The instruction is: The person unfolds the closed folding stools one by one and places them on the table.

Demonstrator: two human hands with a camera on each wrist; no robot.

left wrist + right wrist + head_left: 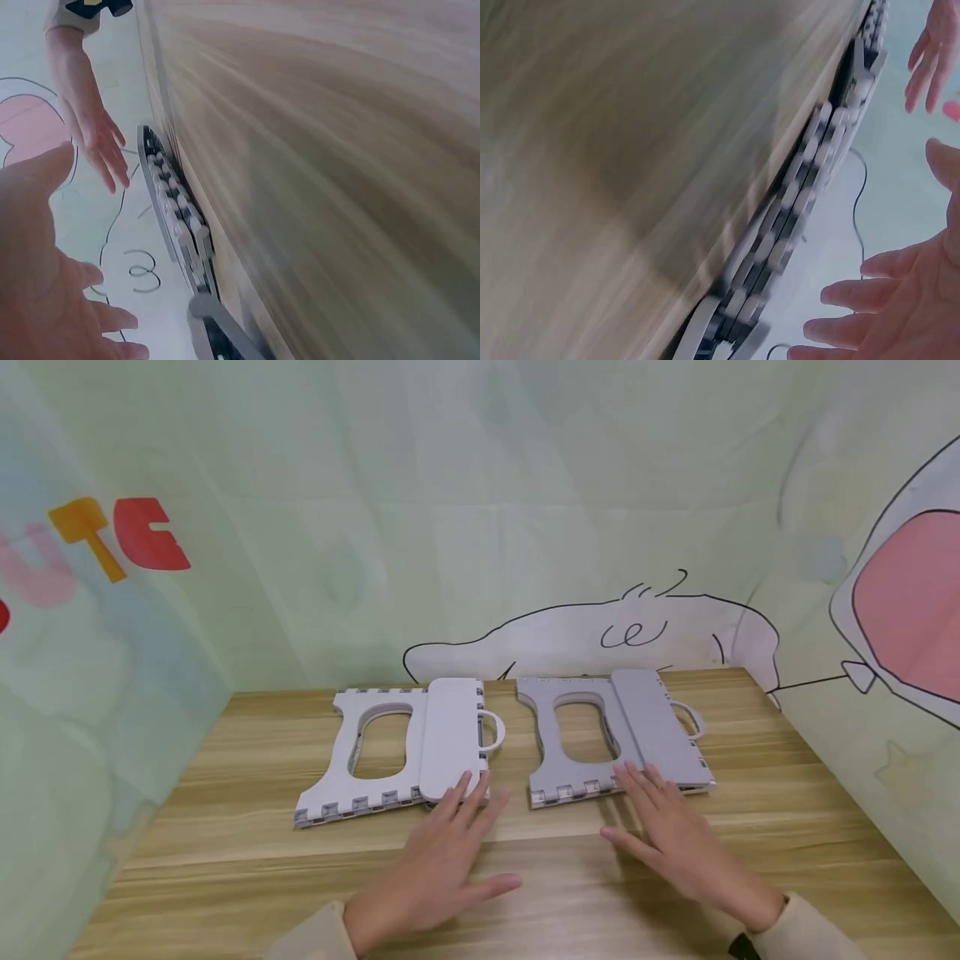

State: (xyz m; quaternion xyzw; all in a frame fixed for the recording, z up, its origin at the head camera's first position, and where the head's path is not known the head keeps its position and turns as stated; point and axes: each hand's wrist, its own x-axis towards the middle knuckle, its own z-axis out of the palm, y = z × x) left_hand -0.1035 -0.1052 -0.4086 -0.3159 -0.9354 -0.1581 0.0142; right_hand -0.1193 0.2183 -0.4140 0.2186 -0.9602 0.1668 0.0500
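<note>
Two folded plastic step stools lie flat on a wood-grain table. The white folding stool is on the left, the grey folding stool on the right; each has an oval opening in its leg panel and a loop handle on its right side. My left hand, fingers spread and extended, hovers just in front of the white stool, fingertips overlapping its near edge in the head view. The right hand is likewise spread, its fingertips at the grey stool's near edge. Both wrist views show the palms holding nothing.
The wooden table reaches back to a pale green cloth backdrop with cartoon drawings and letters. Similar cloth hangs along the left and right sides. A gap of bare table separates the two stools.
</note>
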